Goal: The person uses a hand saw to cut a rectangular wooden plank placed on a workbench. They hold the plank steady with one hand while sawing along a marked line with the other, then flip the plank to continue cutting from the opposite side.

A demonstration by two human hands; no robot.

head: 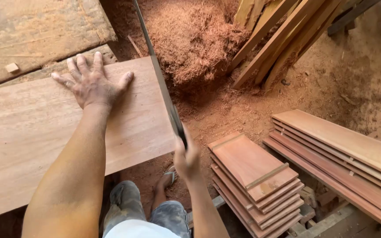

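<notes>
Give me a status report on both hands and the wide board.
Left hand flat on wide reddish wooden board. Right hand grips long thin metal handsaw along board's end. Nothing blocking the blade.

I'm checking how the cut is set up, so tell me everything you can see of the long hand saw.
The long dark metal hand saw has a thin, narrow blade seen almost edge-on, running from the top of the picture down to the right hand, which grips its handle; the handle itself is hidden in the fist. The blade lies along the right end of the wide reddish-brown wooden board, at its edge. The left hand presses flat on that board, apart from the blade. Its teeth cannot be made out.
</notes>
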